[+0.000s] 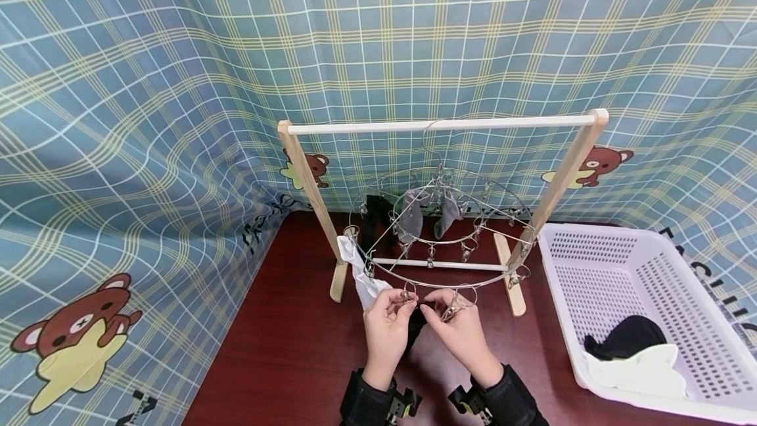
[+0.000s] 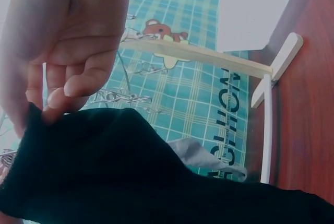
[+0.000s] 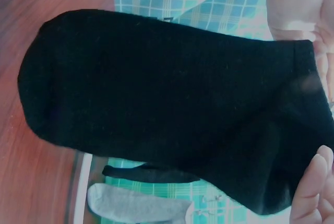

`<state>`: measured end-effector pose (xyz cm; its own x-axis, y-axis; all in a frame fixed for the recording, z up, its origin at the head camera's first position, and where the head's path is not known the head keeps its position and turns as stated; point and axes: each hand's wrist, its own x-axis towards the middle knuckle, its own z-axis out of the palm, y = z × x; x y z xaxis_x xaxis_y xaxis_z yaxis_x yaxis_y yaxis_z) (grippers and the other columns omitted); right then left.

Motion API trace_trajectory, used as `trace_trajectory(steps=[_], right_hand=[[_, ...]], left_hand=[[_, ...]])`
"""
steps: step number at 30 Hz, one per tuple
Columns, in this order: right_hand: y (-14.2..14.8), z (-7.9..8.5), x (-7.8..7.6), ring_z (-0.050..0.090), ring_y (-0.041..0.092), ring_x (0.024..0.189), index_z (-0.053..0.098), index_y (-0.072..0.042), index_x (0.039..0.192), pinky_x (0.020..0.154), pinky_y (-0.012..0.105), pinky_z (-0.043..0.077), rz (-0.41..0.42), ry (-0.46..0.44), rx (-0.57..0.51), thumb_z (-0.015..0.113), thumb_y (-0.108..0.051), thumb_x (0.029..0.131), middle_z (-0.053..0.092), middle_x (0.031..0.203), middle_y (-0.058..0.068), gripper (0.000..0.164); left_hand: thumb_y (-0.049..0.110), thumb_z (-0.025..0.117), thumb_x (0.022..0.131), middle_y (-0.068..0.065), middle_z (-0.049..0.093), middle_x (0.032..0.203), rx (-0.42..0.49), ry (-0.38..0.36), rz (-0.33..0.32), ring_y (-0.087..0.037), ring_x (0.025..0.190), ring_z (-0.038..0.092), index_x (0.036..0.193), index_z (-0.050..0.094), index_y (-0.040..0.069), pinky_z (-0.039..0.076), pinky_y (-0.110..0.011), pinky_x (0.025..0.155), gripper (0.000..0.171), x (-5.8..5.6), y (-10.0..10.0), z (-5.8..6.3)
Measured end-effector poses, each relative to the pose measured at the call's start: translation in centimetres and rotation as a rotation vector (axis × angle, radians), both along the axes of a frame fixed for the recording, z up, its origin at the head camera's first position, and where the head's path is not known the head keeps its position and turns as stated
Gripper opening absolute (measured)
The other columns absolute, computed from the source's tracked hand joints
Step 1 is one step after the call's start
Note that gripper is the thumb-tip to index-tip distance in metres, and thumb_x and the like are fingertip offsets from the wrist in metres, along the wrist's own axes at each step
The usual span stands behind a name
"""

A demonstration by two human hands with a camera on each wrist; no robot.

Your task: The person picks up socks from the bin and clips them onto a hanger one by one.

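The left hand [image 1: 386, 331] and right hand [image 1: 460, 329] pinch the black sock [image 3: 156, 88] between them; wire hanger [image 1: 439, 181] just beyond, white fabric [image 1: 365, 281] leftward, pale basket [image 1: 558, 311] rightward; red table [image 1: 266, 347] below, checked cloth [image 1: 414, 51] behind.

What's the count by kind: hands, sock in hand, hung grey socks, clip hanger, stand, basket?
Hands (left hand, right hand): 2
Black sock in hand: 1
Grey socks hung: 2
Round wire clip hanger: 1
Wooden stand: 1
Plastic basket: 1
Total: 8
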<state>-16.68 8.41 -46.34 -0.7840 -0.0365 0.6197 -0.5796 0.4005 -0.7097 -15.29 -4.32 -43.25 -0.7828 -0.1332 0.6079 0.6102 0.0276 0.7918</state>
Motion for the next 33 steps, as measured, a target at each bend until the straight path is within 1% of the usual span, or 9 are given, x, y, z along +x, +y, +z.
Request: trace_trajectory(steps=[8, 11, 13, 16, 20, 24, 28, 30, 33], right_hand=[[1.2, -0.3, 0.4, 0.051, 0.006, 0.060, 0.061, -0.008, 0.098, 0.046, 0.020, 0.046, 0.008, -0.173, -0.021, 0.072, 0.000, 0.069, 0.056, 0.076, -0.002, 0.031], [1.8, -0.3, 0.5, 0.052, 0.007, 0.064, 0.061, -0.008, 0.101, 0.050, 0.021, 0.046, -0.047, -0.175, 0.024, 0.074, -0.003, 0.068, 0.057, 0.080, -0.002, 0.036], [2.2, -0.3, 0.5, 0.053, 0.006, 0.067, 0.061, -0.009, 0.100, 0.051, 0.021, 0.047, -0.097, -0.143, 0.069, 0.075, -0.005, 0.066, 0.057, 0.082, -0.004, 0.037], [2.8, -0.3, 0.6, 0.054, 0.008, 0.072, 0.061, -0.007, 0.097, 0.057, 0.019, 0.046, -0.166, -0.059, 0.134, 0.077, -0.006, 0.063, 0.058, 0.085, -0.003, 0.037], [3.5, 0.1, 0.7, 0.056, 0.016, 0.084, 0.061, -0.002, 0.097, 0.076, 0.013, 0.042, -0.219, 0.080, 0.165, 0.076, -0.005, 0.061, 0.061, 0.093, 0.005, 0.039], [3.9, 0.8, 0.9, 0.056, 0.022, 0.089, 0.062, 0.000, 0.094, 0.086, 0.010, 0.036, -0.206, 0.225, 0.159, 0.070, -0.019, 0.074, 0.062, 0.096, 0.010, 0.028], [4.0, 1.5, 1.0, 0.056, 0.023, 0.084, 0.065, 0.000, 0.087, 0.084, 0.014, 0.039, -0.164, 0.396, 0.171, 0.057, -0.029, 0.085, 0.063, 0.090, 0.010, 0.030], [4.0, 2.0, 1.0, 0.057, 0.024, 0.079, 0.065, 0.001, 0.084, 0.082, 0.017, 0.041, -0.145, 0.486, 0.163, 0.056, -0.026, 0.086, 0.063, 0.085, 0.010, 0.028], [4.0, 2.9, 0.8, 0.056, 0.025, 0.072, 0.065, 0.003, 0.077, 0.076, 0.021, 0.043, -0.132, 0.614, 0.135, 0.056, -0.019, 0.086, 0.062, 0.077, 0.012, 0.025]], left_hand=[[-0.019, 0.058, 0.072, -0.028, 0.060, 0.080, 0.022, -0.017, 0.023, -0.037, 0.073, 0.060, 0.085, 0.052, -0.016, 0.053, -0.029, 0.067, 0.014, 0.0, -0.1, -0.1], [-0.019, 0.059, 0.072, -0.028, 0.060, 0.080, 0.040, 0.003, 0.026, -0.037, 0.074, 0.060, 0.085, 0.053, -0.015, 0.053, -0.028, 0.068, 0.015, -0.4, -0.3, -0.6], [-0.017, 0.059, 0.073, -0.027, 0.060, 0.081, 0.046, 0.011, 0.038, -0.034, 0.075, 0.061, 0.086, 0.054, -0.014, 0.053, -0.027, 0.067, 0.014, -0.7, -0.4, -1.2], [-0.014, 0.061, 0.073, -0.025, 0.062, 0.081, 0.046, 0.014, 0.069, -0.027, 0.076, 0.063, 0.086, 0.055, -0.011, 0.053, -0.026, 0.066, 0.015, -1.1, -0.7, -2.0], [-0.011, 0.063, 0.074, -0.023, 0.063, 0.082, 0.037, 0.021, 0.116, -0.021, 0.077, 0.063, 0.086, 0.056, -0.010, 0.053, -0.026, 0.063, 0.015, -1.4, -1.0, -2.4], [-0.014, 0.063, 0.072, -0.023, 0.063, 0.081, 0.027, 0.032, 0.143, -0.023, 0.075, 0.063, 0.086, 0.055, -0.011, 0.053, -0.024, 0.061, 0.016, -1.3, -1.3, -1.9], [-0.019, 0.062, 0.070, -0.027, 0.061, 0.079, 0.015, 0.030, 0.166, -0.030, 0.072, 0.063, 0.084, 0.054, -0.015, 0.052, -0.023, 0.060, 0.017, -0.9, -1.5, -0.7], [-0.019, 0.061, 0.069, -0.028, 0.061, 0.078, 0.004, 0.028, 0.180, -0.034, 0.071, 0.062, 0.083, 0.053, -0.017, 0.052, -0.022, 0.058, 0.016, -0.7, -1.6, -0.1], [-0.020, 0.061, 0.069, -0.029, 0.061, 0.078, 0.004, 0.022, 0.188, -0.039, 0.070, 0.060, 0.083, 0.052, -0.018, 0.052, -0.022, 0.058, 0.017, -0.6, -1.8, 0.1]])
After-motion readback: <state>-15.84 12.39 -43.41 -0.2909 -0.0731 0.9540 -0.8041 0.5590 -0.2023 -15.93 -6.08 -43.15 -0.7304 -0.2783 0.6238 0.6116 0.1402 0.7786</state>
